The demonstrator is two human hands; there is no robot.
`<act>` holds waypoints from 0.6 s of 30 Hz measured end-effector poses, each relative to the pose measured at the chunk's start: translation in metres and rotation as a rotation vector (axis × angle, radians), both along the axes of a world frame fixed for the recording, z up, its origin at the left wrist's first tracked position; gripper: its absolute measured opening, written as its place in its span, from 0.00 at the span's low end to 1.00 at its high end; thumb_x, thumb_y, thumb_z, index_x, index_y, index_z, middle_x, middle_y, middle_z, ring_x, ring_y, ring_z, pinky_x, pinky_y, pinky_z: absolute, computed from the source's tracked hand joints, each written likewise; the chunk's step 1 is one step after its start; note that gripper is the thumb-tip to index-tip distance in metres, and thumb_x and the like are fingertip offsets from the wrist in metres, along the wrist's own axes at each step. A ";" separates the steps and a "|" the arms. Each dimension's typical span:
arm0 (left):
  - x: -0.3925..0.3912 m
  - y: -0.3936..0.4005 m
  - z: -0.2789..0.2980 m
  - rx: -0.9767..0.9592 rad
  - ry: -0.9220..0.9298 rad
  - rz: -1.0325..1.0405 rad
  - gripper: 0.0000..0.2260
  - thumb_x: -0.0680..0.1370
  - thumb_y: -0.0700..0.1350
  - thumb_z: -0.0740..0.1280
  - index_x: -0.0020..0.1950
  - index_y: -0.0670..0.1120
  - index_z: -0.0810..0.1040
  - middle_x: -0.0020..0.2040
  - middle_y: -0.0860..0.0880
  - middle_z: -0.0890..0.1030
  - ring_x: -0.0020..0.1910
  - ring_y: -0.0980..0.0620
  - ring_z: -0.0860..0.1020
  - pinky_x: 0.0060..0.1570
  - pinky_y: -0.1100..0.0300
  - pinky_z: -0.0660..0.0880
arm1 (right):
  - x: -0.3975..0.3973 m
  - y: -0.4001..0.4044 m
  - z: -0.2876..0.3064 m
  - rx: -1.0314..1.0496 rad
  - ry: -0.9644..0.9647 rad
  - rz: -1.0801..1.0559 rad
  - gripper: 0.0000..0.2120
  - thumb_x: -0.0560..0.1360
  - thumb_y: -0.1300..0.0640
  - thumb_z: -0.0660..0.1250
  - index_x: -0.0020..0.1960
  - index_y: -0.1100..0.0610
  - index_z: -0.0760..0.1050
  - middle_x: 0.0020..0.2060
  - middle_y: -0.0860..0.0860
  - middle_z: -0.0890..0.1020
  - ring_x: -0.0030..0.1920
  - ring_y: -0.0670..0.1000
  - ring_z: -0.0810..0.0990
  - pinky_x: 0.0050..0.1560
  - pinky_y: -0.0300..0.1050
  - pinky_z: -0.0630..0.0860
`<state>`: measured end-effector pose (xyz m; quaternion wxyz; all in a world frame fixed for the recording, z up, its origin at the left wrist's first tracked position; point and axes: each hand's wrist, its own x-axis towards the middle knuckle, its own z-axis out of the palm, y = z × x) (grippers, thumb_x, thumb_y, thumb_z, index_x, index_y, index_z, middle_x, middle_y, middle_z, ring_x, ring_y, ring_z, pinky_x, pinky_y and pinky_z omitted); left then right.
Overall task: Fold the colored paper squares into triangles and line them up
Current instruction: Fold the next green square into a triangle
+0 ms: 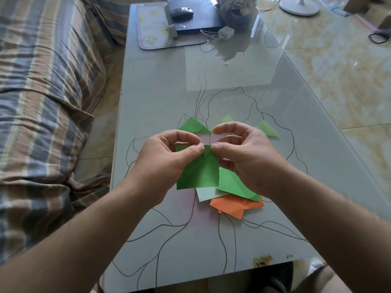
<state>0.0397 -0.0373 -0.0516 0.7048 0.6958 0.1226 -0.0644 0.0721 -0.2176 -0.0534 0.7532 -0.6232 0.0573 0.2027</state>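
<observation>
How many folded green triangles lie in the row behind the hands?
3: left triangle, middle triangle partly behind the right hand, right triangle. The hands may hide more.

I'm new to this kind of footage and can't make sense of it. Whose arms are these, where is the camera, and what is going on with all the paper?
There is no machine here. The one picture comes from a camera worn on a person's head, looking forward and down, so the arms are the wearer's own. The left hand and right hand both pinch the top edge of a green paper square, held above a glass table. Beneath it lies a small pile: another green sheet, a pale sheet and orange paper. Behind the hands, three green folded triangles lie side by side. At the far end sit a computer mouse and a charger.
</observation>
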 end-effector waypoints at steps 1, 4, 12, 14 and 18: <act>0.000 0.000 0.000 -0.010 0.003 0.005 0.05 0.75 0.39 0.76 0.45 0.48 0.85 0.45 0.45 0.87 0.45 0.47 0.86 0.51 0.50 0.83 | 0.000 0.000 0.000 0.005 0.003 -0.003 0.13 0.76 0.71 0.71 0.56 0.58 0.79 0.36 0.54 0.83 0.38 0.54 0.83 0.46 0.51 0.83; 0.001 0.000 -0.002 -0.054 0.018 0.022 0.04 0.73 0.40 0.77 0.45 0.48 0.85 0.46 0.44 0.87 0.46 0.46 0.86 0.52 0.49 0.83 | -0.002 0.001 0.000 0.009 0.011 0.004 0.13 0.76 0.69 0.72 0.58 0.57 0.78 0.42 0.58 0.84 0.43 0.57 0.84 0.54 0.57 0.83; 0.002 0.000 -0.002 -0.194 0.080 0.030 0.12 0.65 0.43 0.78 0.47 0.44 0.84 0.48 0.40 0.86 0.48 0.41 0.86 0.53 0.48 0.83 | -0.004 0.003 0.003 -0.032 0.009 0.025 0.16 0.76 0.70 0.73 0.60 0.60 0.77 0.44 0.63 0.83 0.42 0.57 0.86 0.44 0.46 0.83; 0.003 0.000 -0.002 -0.203 0.080 0.036 0.12 0.65 0.43 0.78 0.47 0.44 0.84 0.48 0.40 0.86 0.48 0.42 0.86 0.52 0.49 0.83 | -0.004 0.003 0.003 -0.029 0.022 0.035 0.17 0.76 0.70 0.73 0.62 0.58 0.76 0.49 0.68 0.83 0.44 0.58 0.87 0.45 0.46 0.83; 0.002 -0.001 -0.002 -0.205 0.087 0.033 0.12 0.65 0.43 0.78 0.47 0.44 0.85 0.47 0.41 0.86 0.47 0.42 0.86 0.53 0.48 0.84 | -0.006 0.004 0.002 -0.080 0.016 0.076 0.18 0.76 0.69 0.73 0.62 0.57 0.76 0.51 0.70 0.83 0.44 0.59 0.87 0.46 0.49 0.83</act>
